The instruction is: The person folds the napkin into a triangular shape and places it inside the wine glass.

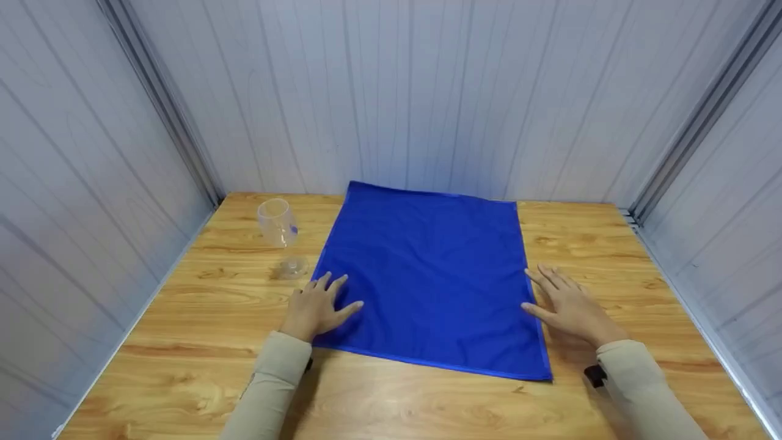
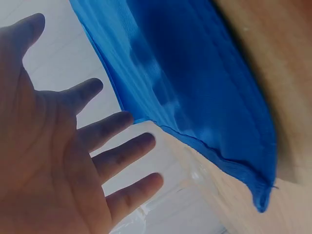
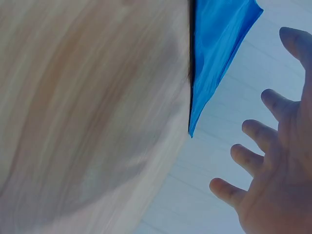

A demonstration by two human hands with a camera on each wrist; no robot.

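Note:
A blue cloth (image 1: 434,275) lies spread out on the wooden table, slightly wrinkled, with its far edge by the back wall. Over its left edge hovers my left hand (image 1: 317,308), palm down with the fingers spread; the left wrist view shows a gap between the fingers and the cloth (image 2: 195,73). My right hand (image 1: 568,308) is beside the right edge, fingers extended and holding nothing. In the right wrist view that hand (image 3: 282,161) is above the table, apart from the cloth (image 3: 219,44). A clear stemmed glass (image 1: 278,229) stands upright beyond my left hand.
The wooden table (image 1: 183,342) is bounded by a white panelled back wall (image 1: 397,98) and side walls. Metal frame posts (image 1: 159,91) run up the corners. The glass is close to the cloth's left edge.

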